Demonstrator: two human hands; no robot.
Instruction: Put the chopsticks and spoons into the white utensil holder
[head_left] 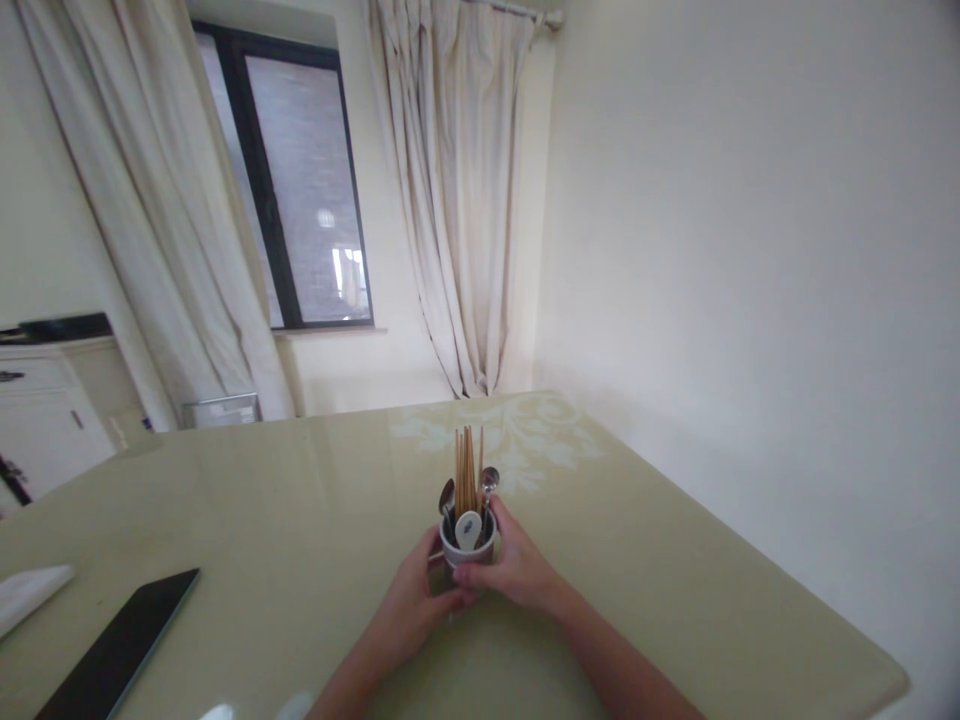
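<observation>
1. Both hands are wrapped on the cup [466, 553], which stands on the table [300, 540] just below the middle of the view; the left hand [420, 600] grips it from 8 o'clock and the right hand [510, 570] from 3 o'clock.
2. Left fingers are curled together against the cup's near wall; right fingers are clamped round its side, the thumb lying across the front. With 2 hands on it, the cup is steady though its load stands tall.
3. Up out of the cup stands a bundle of wooden chopsticks [466, 468], upright, handles down, probably so that they can drain or be picked by the tip.
4. Flanking them are 2 metal spoons [489, 482], bowls up, at 11 and 1 o'clock of the rim. A white ceramic spoon [468, 530] leans at the front, carrying a small blue mark too small to read.
5. Well off at 8 o'clock a dark tablet [120, 650] lies flat, screen blank, and at 9 o'clock lies a white folded cloth [30, 592].
6. At 12 o'clock, beyond the table, are curtains [465, 200] and a dark-framed window [300, 180]. No brand or writing is legible anywhere.
</observation>
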